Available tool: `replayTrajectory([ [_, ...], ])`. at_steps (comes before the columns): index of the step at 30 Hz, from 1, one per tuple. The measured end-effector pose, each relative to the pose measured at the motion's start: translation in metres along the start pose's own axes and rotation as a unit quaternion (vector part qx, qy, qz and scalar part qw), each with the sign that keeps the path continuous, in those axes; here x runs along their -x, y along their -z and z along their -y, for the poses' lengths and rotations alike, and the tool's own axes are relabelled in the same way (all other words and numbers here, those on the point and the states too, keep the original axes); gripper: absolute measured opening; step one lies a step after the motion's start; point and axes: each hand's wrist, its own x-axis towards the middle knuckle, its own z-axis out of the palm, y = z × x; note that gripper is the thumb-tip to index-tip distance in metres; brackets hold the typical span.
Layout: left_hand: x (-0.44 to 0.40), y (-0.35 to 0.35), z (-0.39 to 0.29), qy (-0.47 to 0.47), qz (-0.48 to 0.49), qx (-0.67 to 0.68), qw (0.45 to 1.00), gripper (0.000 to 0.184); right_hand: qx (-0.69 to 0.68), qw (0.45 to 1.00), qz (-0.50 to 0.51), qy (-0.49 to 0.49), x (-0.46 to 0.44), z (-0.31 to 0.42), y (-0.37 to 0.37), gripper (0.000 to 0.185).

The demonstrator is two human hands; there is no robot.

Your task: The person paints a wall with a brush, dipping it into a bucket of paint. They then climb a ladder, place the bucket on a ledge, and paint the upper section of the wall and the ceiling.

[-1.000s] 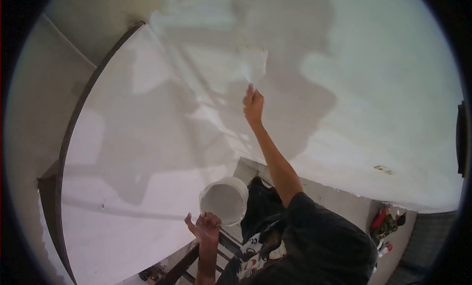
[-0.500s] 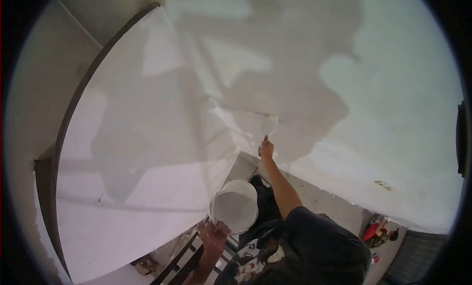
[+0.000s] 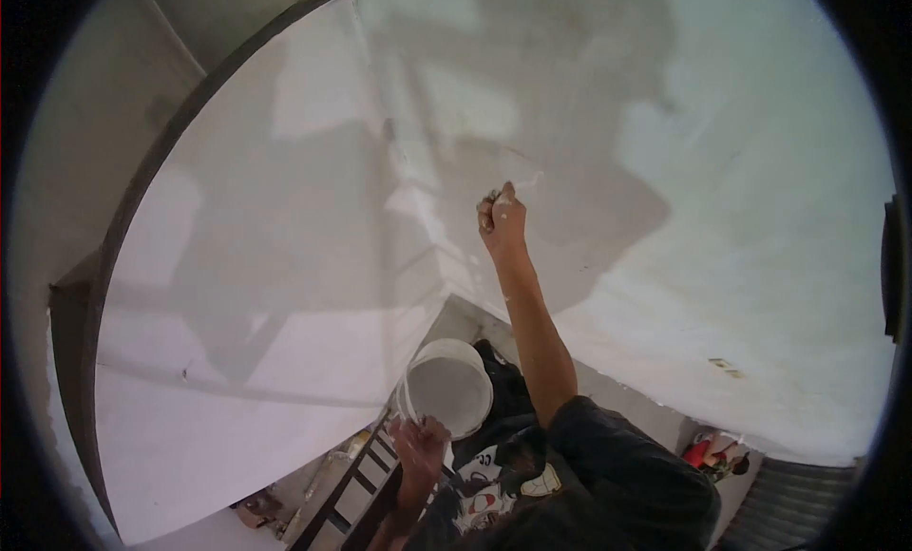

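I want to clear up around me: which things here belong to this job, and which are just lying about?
In use:
- round white bucket of pale grey mix, left hand at its rim
- thin, pale, flat-bladed tool, in right hand
- dark ladder, probably

Lying about, apparently:
- brown object low at left, too blurred to name

Right wall (image 3: 760,228): greenish, broad shadow (image 3: 570,171)
Left wall (image 3: 313,361): pinkish, soft grey shadows (image 3: 233,275)
Floor (image 3: 622,389): dim
Outer edges: black, bowed

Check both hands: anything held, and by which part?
Left hand: bucket, at its near edge; rim or handle, can't tell. Right hand: pale flat tool, faint against the wall, by its near end.
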Motion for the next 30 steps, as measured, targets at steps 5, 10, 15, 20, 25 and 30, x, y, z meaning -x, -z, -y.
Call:
replayTrajectory([
  [5, -0.005, -0.001, 0.000, 0.001, -0.056, 0.049, 0.997, 0.043, 0.038, 0.994, 0.076, 0.073, 0.050, 0.045, -0.048, 0.041],
  [10, -0.008, 0.004, 0.000, -0.012, 0.005, 0.035, 0.999, 0.046, 0.172, 0.936, 0.131, 0.276, 0.087, 0.102, -0.087, 0.044],
  [15, -0.011, 0.008, 0.002, -0.021, 0.008, 0.047, 0.999, 0.040, 0.255, 0.901, 0.099, 0.337, 0.061, 0.144, -0.057, 0.046],
  [20, -0.017, 0.014, 0.002, -0.021, 0.024, 0.090, 0.995, 0.041, 0.327, 0.887, 0.060, 0.320, 0.028, 0.098, 0.031, 0.047],
  [25, -0.016, 0.007, 0.003, -0.036, -0.024, 0.078, 0.996, 0.046, 0.390, 0.888, -0.024, 0.240, -0.005, 0.009, 0.138, 0.046],
  [30, -0.018, 0.015, 0.001, -0.004, 0.021, 0.096, 0.995, 0.042, 0.309, 0.948, -0.063, 0.047, -0.010, -0.035, 0.193, 0.047],
])
